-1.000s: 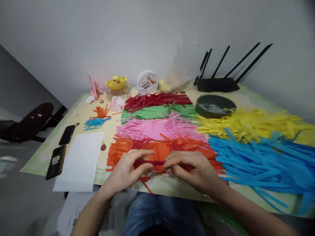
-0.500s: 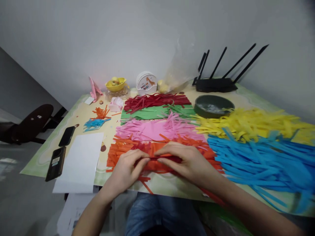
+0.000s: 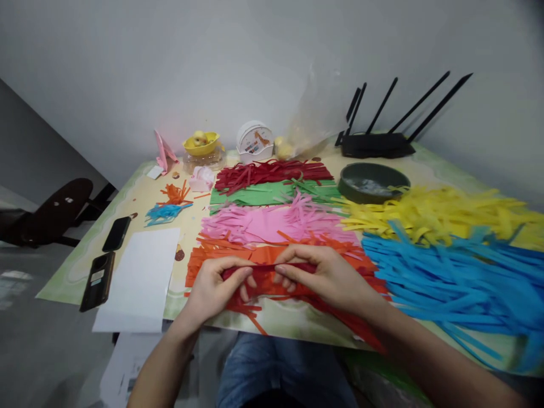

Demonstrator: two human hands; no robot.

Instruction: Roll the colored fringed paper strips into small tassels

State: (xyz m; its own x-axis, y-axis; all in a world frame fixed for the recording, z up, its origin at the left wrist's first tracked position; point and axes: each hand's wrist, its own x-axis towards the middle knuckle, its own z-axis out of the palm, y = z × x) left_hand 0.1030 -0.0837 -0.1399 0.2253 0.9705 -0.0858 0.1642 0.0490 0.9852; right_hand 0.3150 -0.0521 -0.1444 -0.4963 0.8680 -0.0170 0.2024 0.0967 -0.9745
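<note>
Both hands pinch a narrow dark red paper strip (image 3: pixel 267 268) stretched level between them. My left hand (image 3: pixel 221 286) holds its left part between thumb and fingers; my right hand (image 3: pixel 323 275) grips it the same way a little further right. Beneath them lies fringed orange paper (image 3: pixel 202 260), partly hidden by the hands. Beyond it, fringed sheets of pink paper (image 3: pixel 263 222), green paper (image 3: pixel 246 195) and dark red paper (image 3: pixel 272 174) lie in rows. Right of my right hand spread blue fringed paper (image 3: pixel 442 277) and yellow fringed paper (image 3: pixel 446 212).
A dark green bowl (image 3: pixel 374 182) and a black router (image 3: pixel 378 145) stand at the back right. Two phones (image 3: pixel 116 234) and a white sheet (image 3: pixel 136 277) lie left. Small orange scraps (image 3: pixel 175 194), a yellow dish (image 3: pixel 201 147) and a white giraffe holder (image 3: pixel 255 141) sit further back.
The dark red strip has come up off the orange paper and now shows clearly between my hands. Fingers of both hands have curled beneath it.
</note>
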